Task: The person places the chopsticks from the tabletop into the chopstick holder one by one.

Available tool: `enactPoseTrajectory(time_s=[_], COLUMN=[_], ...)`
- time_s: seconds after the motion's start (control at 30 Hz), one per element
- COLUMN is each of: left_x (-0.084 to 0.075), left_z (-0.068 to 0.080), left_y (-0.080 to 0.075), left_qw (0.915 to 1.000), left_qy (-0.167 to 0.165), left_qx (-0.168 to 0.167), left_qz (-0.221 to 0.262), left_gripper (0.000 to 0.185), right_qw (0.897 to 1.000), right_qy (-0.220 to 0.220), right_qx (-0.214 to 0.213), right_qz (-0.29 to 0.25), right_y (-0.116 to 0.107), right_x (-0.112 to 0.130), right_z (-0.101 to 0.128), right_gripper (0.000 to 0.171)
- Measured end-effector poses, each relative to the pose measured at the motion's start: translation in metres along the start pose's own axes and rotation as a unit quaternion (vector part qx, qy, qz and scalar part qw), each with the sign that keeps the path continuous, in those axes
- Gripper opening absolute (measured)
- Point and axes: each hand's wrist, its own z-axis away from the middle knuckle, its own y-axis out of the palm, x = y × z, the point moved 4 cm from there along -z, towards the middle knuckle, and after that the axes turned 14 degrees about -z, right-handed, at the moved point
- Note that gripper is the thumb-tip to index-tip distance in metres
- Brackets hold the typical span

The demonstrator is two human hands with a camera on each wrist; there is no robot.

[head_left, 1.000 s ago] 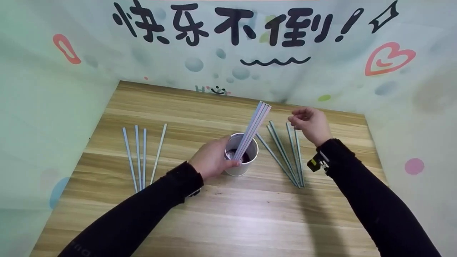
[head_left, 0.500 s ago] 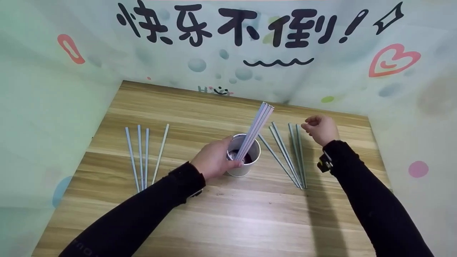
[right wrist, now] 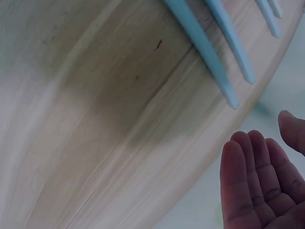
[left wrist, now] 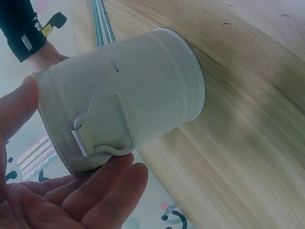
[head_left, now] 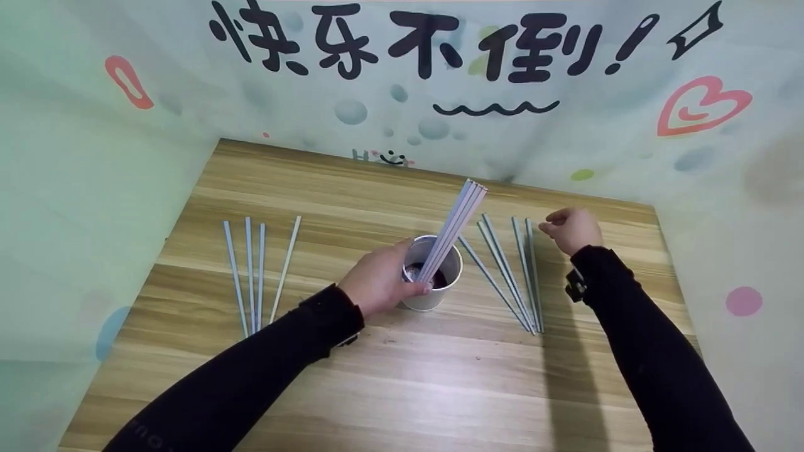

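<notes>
A white metal cup (head_left: pixel 440 295) with a side handle stands mid-table, and my left hand (head_left: pixel 377 282) grips it from the left. In the left wrist view my fingers (left wrist: pixel 119 183) curl under the cup (left wrist: pixel 138 100) while my thumb lies at its rim. A bundle of pale flat sticks (head_left: pixel 455 223) leans out of the cup to the upper right. My right hand (head_left: pixel 571 229) hovers by the far ends of several blue-grey sticks (head_left: pixel 512 270) lying right of the cup. It holds nothing, and the right wrist view shows its fingers (right wrist: pixel 259 181) relaxed above the stick tips (right wrist: pixel 209 52).
Several more sticks (head_left: pixel 254 276) lie side by side on the left of the wooden table (head_left: pixel 402 376). A printed backdrop with black characters (head_left: pixel 402 44) walls in the back and both sides of the table.
My right hand has moved right and down, from beside the leaning bundle to the far ends of the right-hand sticks. My left hand has stayed on the cup.
</notes>
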Motion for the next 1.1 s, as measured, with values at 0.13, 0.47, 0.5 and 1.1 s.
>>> enactPoseTrajectory(time_s=[0.13,0.47,0.5,1.1], left_x=[0.001,0.000,0.000,0.001], left_z=[0.001,0.001,0.001,0.001], left_y=[0.000,0.000,0.000,0.000], left_qw=[1.0000,0.9999,0.9999,0.9998], left_qy=[-0.002,0.007,0.006,0.013], left_qx=[0.001,-0.004,-0.004,-0.008], left_qz=[-0.008,-0.009,-0.010,-0.014], left_gripper=[0.083,0.078,0.079,0.080], right_qw=[1.000,0.999,0.999,0.997], right_qy=[0.015,0.020,0.021,0.031], right_qx=[0.009,0.022,0.023,0.038], right_qz=[0.006,0.034,0.037,0.057], right_y=[0.004,0.011,0.011,0.025], right_x=[-0.002,-0.001,-0.001,-0.003], right_z=[-0.004,-0.009,-0.009,-0.023], right_gripper=[0.042,0.043,0.043,0.042])
